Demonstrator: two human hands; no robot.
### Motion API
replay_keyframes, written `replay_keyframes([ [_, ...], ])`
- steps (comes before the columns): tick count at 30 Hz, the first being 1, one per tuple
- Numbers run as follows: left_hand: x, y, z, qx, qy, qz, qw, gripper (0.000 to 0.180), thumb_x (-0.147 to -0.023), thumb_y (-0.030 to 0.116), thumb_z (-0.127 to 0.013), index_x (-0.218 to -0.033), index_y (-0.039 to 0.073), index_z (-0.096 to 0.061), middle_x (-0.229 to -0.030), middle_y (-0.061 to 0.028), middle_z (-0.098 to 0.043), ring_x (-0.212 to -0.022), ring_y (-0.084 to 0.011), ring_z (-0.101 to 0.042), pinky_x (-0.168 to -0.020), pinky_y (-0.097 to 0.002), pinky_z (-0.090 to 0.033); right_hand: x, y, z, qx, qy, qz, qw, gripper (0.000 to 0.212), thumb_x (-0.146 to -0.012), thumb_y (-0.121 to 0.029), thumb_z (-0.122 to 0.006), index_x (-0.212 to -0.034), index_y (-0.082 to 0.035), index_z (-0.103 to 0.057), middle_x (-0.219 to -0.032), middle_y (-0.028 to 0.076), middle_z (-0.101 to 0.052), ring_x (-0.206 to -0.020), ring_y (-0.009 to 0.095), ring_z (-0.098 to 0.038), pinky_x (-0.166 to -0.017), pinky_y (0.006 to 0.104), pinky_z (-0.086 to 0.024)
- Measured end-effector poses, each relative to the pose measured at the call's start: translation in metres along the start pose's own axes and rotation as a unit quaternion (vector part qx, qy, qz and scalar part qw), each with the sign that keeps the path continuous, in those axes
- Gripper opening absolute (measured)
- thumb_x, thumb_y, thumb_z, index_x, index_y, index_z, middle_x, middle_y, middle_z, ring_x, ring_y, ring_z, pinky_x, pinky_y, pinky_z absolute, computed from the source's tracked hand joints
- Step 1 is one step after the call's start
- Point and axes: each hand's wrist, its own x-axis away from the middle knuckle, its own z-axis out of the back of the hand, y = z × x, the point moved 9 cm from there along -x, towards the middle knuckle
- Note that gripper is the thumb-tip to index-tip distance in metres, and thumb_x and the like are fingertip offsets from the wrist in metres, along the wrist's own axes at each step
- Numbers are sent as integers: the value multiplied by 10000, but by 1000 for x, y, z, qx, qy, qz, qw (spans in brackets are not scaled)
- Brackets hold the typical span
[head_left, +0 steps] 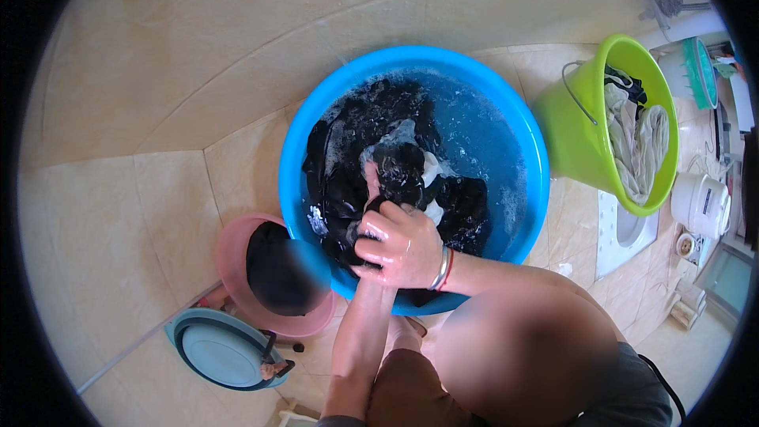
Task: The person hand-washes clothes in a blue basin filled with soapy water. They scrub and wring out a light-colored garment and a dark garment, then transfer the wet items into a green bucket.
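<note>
A wide blue basin [540, 166] holds water, suds and soaked black garments [336, 150]. Over its near part, my right hand [402, 247] has its fingers curled around a bunched piece of black cloth, close against my left wrist. A silver bangle and a red cord circle the right wrist. My left hand [371, 179] reaches into the wet pile; only a strip of skin shows between folds, and its fingers are mostly hidden by cloth and by the right hand. Bits of white fabric [432, 168] show among the black.
On the right, a lime-green bucket [573, 134] leans with pale and dark clothes inside. A pink basin [237, 269] with black cloth is at left, beside a grey-blue folding basin [221, 350]. Beyond the bucket are a floor-level toilet [613, 249] and a white container [700, 204]. Tiled walls enclose the left.
</note>
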Motion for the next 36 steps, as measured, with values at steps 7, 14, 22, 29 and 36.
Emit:
replay_keyframes([
  [7, 7, 5, 26, -61, 134, -174, 974, 347, -1011, 332, -427, -1203, 81, -567, -1081, -60, -646, -900, -190, -644, -769, -336, -532, -15, 59, 11, -47, 104, -50, 992, 204, -710, -124, -699, -625, -36, -536, -655, 91, -519, -557, 284, -561, -480, 378, -462],
  [14, 20, 22, -18, -107, 116, -163, 974, 459, -983, 346, -475, -1361, 87, -463, -1369, -86, -508, -1281, -261, -455, -1111, -455, -320, 38, 192, 22, 171, 77, -257, 948, 357, -868, -304, -611, -645, -34, -540, -740, 116, -566, -725, 317, -607, -610, 440, -496],
  [22, -1, 20, 45, -193, 179, -124, 957, 500, -998, 356, -499, -1446, 202, -339, -1461, -77, -384, -1326, -289, -383, -1097, -534, -303, 96, 206, -28, 204, -236, -290, 905, 616, -806, -253, -718, -1340, -131, -437, -1305, 151, -444, -1217, 475, -463, -856, 473, -540],
  [29, -20, -1, 25, -125, 135, -29, 983, 634, -963, 546, -447, -1422, 112, -394, -1406, -58, -469, -1273, -234, -447, -1102, -406, -330, 62, 188, -7, 87, -12, -320, 943, 367, -747, -170, -738, -1056, -27, -601, -1090, 171, -535, -1012, 384, -537, -851, 446, -479],
  [36, 1, -14, -40, 109, -144, 226, 957, 729, -890, 693, -430, -1299, 99, -535, -1052, -140, -645, -860, -266, -633, -759, -425, -546, 28, -4, 12, 6, -103, 24, 994, 246, -713, -229, -690, -952, -184, -655, -1015, 4, -553, -823, 191, -551, -646, 281, -516],
])
